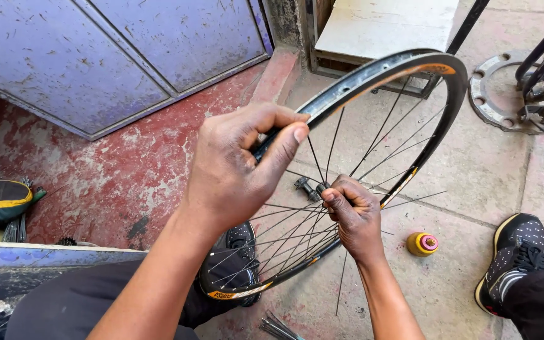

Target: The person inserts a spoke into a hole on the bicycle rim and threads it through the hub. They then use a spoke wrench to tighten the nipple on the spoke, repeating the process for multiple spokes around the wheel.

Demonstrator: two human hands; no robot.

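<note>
Two bare arms reach out from the bottom of the view, over dark trousers. One is the left hand [237,167]. Its fingers [284,148] are closed around the black rim of a bicycle wheel [373,75] and hold it steady. This wheel stands tilted on the floor [467,170], between two black dotted shoes [517,252], with its low edge near the left shoe.

Lower down is the right hand [354,214]. Its fingers are pinched shut on thin metal spokes [297,233] near the middle of the wheel, just beside the small dark hub [306,187]. Many spokes stick out loose, and some poke past the rim.

It looks like the spokes are being put in or lined up, one by one. This job seems only partly done, because many spokes are still loose. I think the next move needs a careful hand: one thin spoke has to be guided to its own hole in the rim without bending it, while the other hand keeps the wheel from tipping.

On the floor near the wheel sits a small yellow bottle [422,244] with a pink top. More spare spokes [278,328] lie at the bottom. A purple metal door [114,50] is behind.
</note>
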